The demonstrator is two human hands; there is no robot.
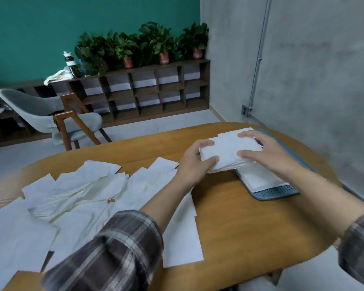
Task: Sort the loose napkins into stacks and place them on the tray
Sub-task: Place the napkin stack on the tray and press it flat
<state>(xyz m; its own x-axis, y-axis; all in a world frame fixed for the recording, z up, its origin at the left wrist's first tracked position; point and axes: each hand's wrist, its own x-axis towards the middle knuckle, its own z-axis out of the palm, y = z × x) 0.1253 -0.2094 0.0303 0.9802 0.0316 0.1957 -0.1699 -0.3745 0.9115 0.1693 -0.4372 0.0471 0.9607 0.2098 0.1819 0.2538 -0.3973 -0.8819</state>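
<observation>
Stack [227, 152] is gripped from both sides: left edge by the curled left hand [192, 162], right edge by the right hand [265, 152]. It is held over the tray [275, 193], which bears another pile [263, 177]. Loose napkins [82, 196] are spread on the table's [240, 217] left.

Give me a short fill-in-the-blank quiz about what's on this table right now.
1. The left hand and right hand grip one stack of ____ between them.
2. They hold it over the blue-rimmed ____.
3. The loose pile lies on the table toward the person's ____.
Missing words: napkins; tray; left.
</observation>
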